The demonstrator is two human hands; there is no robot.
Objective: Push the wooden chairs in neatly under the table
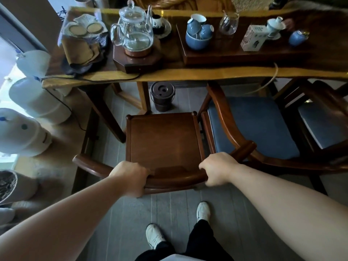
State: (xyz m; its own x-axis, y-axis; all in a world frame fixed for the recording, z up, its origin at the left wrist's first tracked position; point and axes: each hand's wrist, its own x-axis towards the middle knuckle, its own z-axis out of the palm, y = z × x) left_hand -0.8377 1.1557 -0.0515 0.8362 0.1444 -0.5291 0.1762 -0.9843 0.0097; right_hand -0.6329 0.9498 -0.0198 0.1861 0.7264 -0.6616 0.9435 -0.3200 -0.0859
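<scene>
A dark wooden chair (163, 140) with a bare wooden seat stands right in front of me, its seat front still short of the long wooden table (197, 74). My left hand (130, 176) and my right hand (216, 169) both grip its curved top rail. To its right a second wooden chair (252, 125) with a blue cushion sits partly under the table, its armrest touching or nearly touching the first chair. A third cushioned chair (320, 121) shows at the far right edge.
On the table stand a glass kettle (134, 29) on its base, blue cups (199, 32) on a tray, and a small box (254, 37). A brown lidded bucket (162, 97) sits on the floor under the table. White water jugs (35, 98) line the left.
</scene>
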